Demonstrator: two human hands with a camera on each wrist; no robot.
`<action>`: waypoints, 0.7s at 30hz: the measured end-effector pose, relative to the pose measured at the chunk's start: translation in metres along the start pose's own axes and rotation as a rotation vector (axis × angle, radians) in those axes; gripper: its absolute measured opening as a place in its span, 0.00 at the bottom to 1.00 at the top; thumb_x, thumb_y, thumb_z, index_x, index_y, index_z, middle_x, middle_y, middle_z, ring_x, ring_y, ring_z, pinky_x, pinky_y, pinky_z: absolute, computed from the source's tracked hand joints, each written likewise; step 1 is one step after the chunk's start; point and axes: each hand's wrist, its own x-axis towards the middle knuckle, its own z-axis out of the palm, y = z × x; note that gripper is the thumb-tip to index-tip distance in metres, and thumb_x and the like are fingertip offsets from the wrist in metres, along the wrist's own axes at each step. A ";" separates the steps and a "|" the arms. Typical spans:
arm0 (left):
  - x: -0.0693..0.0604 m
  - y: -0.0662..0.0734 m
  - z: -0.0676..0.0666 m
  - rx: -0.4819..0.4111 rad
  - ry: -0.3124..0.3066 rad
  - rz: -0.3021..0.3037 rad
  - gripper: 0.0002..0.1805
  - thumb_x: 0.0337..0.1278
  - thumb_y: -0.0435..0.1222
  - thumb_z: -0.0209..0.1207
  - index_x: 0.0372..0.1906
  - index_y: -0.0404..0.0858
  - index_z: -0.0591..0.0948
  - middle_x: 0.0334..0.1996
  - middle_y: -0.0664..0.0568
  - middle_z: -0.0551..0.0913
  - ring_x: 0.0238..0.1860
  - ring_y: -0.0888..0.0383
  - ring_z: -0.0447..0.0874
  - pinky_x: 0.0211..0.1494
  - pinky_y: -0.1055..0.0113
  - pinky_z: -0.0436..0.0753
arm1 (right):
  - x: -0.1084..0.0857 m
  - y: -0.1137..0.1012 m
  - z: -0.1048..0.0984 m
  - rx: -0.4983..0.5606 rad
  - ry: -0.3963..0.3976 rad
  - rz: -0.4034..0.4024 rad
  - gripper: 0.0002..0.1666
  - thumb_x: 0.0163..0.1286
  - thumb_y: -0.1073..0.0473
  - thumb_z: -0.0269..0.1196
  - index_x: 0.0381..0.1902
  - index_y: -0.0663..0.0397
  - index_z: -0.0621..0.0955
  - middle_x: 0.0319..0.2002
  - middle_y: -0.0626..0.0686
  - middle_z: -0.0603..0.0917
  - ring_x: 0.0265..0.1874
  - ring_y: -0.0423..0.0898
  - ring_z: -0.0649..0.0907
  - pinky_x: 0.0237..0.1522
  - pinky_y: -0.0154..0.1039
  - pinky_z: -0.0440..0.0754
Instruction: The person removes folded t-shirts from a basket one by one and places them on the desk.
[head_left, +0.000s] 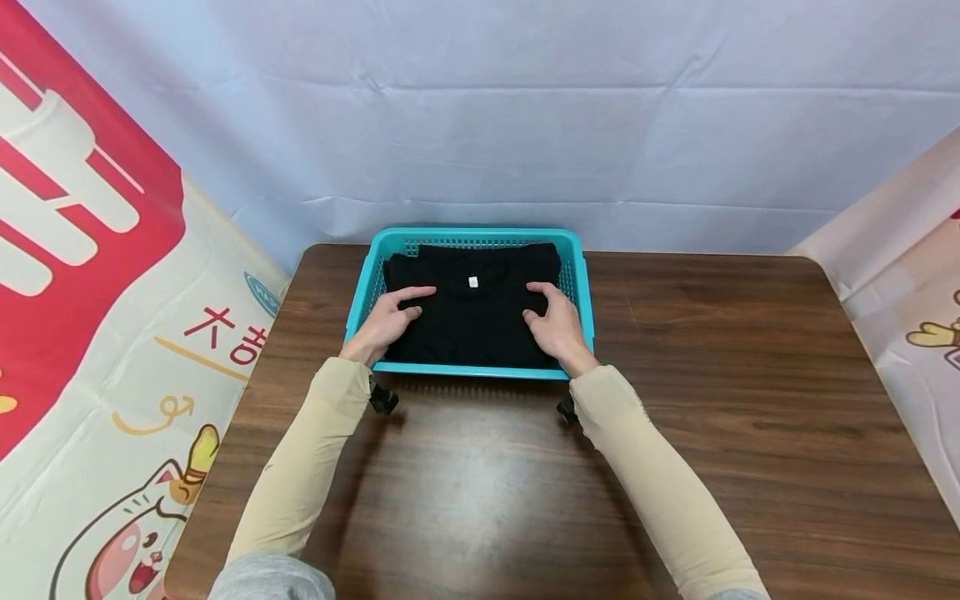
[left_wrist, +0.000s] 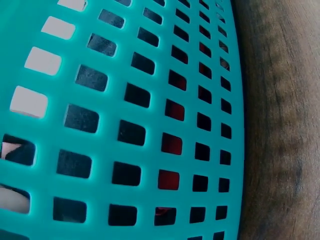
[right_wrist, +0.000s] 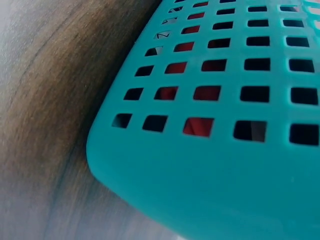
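A folded black T-shirt (head_left: pixel 480 325) with a small white neck label lies in a turquoise plastic basket (head_left: pixel 468 371). My left hand (head_left: pixel 386 325) rests at the shirt's left side, index finger and thumb stretched over the cloth. On the opposite side my right hand (head_left: pixel 557 323) touches the shirt the same way, thumb and index finger apart. The other fingers of both hands are hard to see. Both wrist views show mostly the outer basket wall (left_wrist: pixel 107 132), and through the slots (right_wrist: pixel 200 126) there is dark and red cloth. The left wrist view shows only a sliver of hand.
The basket stands at the back of a brown wooden table (head_left: pixel 712 400), close to a pale hanging sheet (head_left: pixel 525 125). A printed banner (head_left: pixel 135 333) hangs along the left side, and another printed cloth (head_left: pixel 907 292) is at the right edge. Black wrist cameras (head_left: pixel 383 398) sit under both wrists.
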 end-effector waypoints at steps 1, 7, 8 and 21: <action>0.000 0.001 0.000 -0.002 0.005 0.017 0.24 0.71 0.31 0.47 0.66 0.51 0.73 0.75 0.53 0.58 0.72 0.52 0.57 0.71 0.52 0.63 | 0.000 0.000 0.000 0.002 0.014 -0.006 0.28 0.71 0.62 0.55 0.68 0.49 0.68 0.72 0.55 0.65 0.52 0.60 0.74 0.65 0.55 0.68; 0.000 0.003 0.001 0.004 0.052 0.106 0.25 0.68 0.31 0.53 0.66 0.52 0.73 0.73 0.56 0.61 0.76 0.52 0.51 0.73 0.46 0.61 | -0.001 0.000 -0.001 0.011 0.076 -0.063 0.27 0.70 0.63 0.55 0.67 0.49 0.70 0.71 0.55 0.66 0.44 0.60 0.74 0.61 0.54 0.70; 0.000 0.002 0.001 -0.002 0.058 0.111 0.25 0.67 0.31 0.53 0.67 0.53 0.73 0.74 0.57 0.60 0.77 0.53 0.50 0.73 0.46 0.62 | -0.002 0.000 -0.001 0.008 0.081 -0.073 0.27 0.70 0.63 0.55 0.67 0.49 0.70 0.71 0.55 0.67 0.44 0.59 0.74 0.59 0.53 0.71; -0.003 0.007 -0.007 -0.168 -0.008 0.064 0.37 0.64 0.25 0.51 0.72 0.59 0.63 0.77 0.57 0.51 0.73 0.50 0.58 0.68 0.47 0.68 | -0.007 -0.005 -0.006 0.023 0.106 -0.142 0.27 0.70 0.66 0.55 0.66 0.51 0.71 0.69 0.54 0.69 0.71 0.54 0.65 0.68 0.55 0.65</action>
